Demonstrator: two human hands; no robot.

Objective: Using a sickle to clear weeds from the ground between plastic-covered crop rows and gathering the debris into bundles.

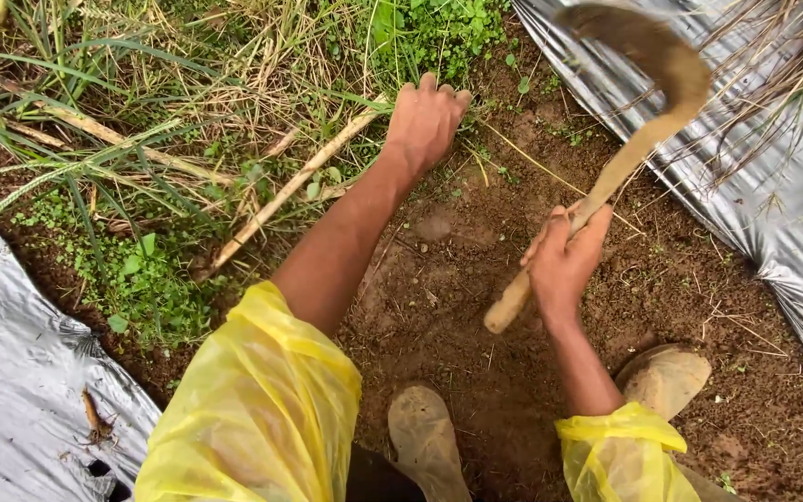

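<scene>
1. The right hand [564, 260] is clamped around the wooden handle of a sickle [606, 177], with the fingers wrapped over the shaft and the thumb on the near side.
2. The handle runs on a slant: its blunt butt end sticks out below and to the left of the fist, and the shaft rises up and to the right from it.
3. The curved blade sits well above the hand, near the top right of the view, over the grey plastic sheet [773, 204] (it is blurred, so its edge cannot be made out).
4. The left hand [425, 121] reaches forward with its fingers curled shut on the grass [234, 84] at the edge of the bare soil [457, 307]; just what it grips inside the fist is hidden.
5. A pale dry stalk [290, 186] lies on a slant just left of that hand, running down towards the green weeds [146, 279].
6. The two hands are well apart, with the left further from the body than the right.
7. Both arms come out of yellow plastic sleeves [262, 409].
8. Two muddy boots [425, 437] stand on the soil below the hands, one just under the right wrist.
9. A second grey plastic sheet covers the lower left corner.
</scene>
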